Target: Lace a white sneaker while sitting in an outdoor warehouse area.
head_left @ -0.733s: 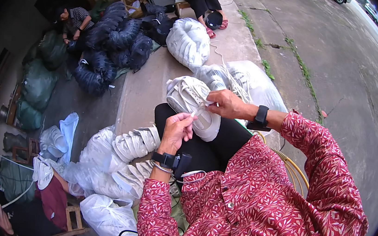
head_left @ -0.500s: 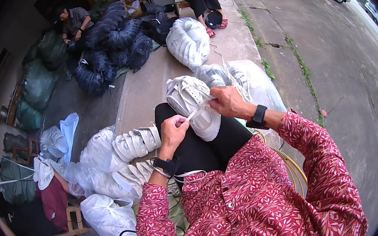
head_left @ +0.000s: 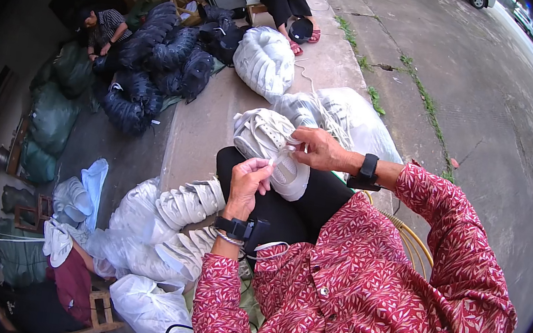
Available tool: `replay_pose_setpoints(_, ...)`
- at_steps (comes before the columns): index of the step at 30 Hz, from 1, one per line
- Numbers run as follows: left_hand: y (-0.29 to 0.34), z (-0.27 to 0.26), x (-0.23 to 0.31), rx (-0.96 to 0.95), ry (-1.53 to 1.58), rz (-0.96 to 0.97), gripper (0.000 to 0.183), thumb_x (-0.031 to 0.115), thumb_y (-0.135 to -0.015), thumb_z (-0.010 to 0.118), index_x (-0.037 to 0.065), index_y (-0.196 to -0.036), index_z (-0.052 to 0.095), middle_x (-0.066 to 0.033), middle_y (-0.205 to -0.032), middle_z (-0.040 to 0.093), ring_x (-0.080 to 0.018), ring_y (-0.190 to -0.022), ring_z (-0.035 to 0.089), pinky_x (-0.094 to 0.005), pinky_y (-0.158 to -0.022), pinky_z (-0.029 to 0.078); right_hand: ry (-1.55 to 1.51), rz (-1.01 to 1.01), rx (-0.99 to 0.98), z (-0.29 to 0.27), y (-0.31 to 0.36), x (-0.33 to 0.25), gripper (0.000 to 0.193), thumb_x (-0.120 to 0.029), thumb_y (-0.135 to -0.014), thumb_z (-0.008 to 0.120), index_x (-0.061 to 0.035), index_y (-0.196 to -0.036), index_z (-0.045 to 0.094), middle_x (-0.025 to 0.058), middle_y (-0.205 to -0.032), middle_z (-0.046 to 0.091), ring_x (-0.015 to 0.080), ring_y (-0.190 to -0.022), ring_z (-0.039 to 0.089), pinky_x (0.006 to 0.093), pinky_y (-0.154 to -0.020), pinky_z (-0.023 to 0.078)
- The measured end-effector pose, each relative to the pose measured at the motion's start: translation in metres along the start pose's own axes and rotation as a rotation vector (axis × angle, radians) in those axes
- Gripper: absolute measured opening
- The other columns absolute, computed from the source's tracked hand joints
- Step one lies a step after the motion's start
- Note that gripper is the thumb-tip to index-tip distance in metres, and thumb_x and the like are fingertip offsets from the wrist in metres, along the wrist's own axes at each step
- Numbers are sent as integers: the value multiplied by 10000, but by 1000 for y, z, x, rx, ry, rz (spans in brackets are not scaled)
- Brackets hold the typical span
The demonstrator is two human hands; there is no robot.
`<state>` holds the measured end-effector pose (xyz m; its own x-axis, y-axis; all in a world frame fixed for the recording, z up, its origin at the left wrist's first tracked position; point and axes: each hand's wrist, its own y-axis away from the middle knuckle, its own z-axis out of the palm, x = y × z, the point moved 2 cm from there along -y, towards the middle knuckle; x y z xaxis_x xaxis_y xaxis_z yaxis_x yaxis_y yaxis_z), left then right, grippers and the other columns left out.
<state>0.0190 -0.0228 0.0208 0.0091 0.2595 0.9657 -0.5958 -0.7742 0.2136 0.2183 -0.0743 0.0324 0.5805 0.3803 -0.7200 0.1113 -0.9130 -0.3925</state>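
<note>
On my lap, over the dark trousers, lies a white shoe upper (head_left: 291, 177) with a mesh toe, its rounded toe towards me. White shoelace (head_left: 275, 160) runs through its eyelets. My left hand (head_left: 250, 181) pinches the lace between thumb and fingertips, just beside the upper's left edge. From the right, my right hand (head_left: 322, 150) closes its thumb and fingers on the lace over the upper. The two sets of fingertips are a short way apart. Exactly where the lace passes between them is too small to make out.
Nested white shoe uppers (head_left: 191, 204) and a white plastic bag (head_left: 151, 311) lie to my left. Beyond my lap are bagged white uppers (head_left: 265, 61), loose laces (head_left: 332, 118) and dark bundles (head_left: 168, 50). Two people sit further off; at lower left somebody handles another white upper (head_left: 57, 243).
My left hand has moved slightly up and right, nearer my right hand. The right fingers have shifted a little on the lace. At lower left the other upper's laces have moved.
</note>
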Motion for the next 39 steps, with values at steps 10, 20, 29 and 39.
replay_pose_setpoints(10,-10,6,-11,49,-301,96,212,71,-793,615,-24,-983,603,-18,-622,568,-63,-447,496,-177,-365,360,103,-11,20,7,-6,6,168,-109,-727,607,30,-804,553,189,-754,572,336,-690,582,407,-596,444)
replay_pose_setpoints(20,-15,-14,-15,224,-627,272,130,86,-742,662,4,-720,563,-12,-605,579,-79,-521,542,-223,-465,413,59,247,99,3,-5,7,191,-143,-740,562,32,-801,516,224,-688,564,373,-663,576,431,-595,442)
replay_pose_setpoints(29,0,-14,-11,51,-209,90,138,146,-810,616,31,-742,583,-10,-616,576,-75,-520,531,-211,-469,428,115,160,93,18,3,15,225,-163,-758,577,17,-868,497,191,-716,555,343,-669,559,411,-595,429)
replay_pose_setpoints(39,8,-27,-21,-69,126,105,98,112,-854,575,15,-868,574,-97,-836,629,-159,-746,619,-252,-634,504,-42,211,-59,9,4,13,248,-161,-738,593,34,-867,511,184,-741,595,297,-685,602,383,-609,461)
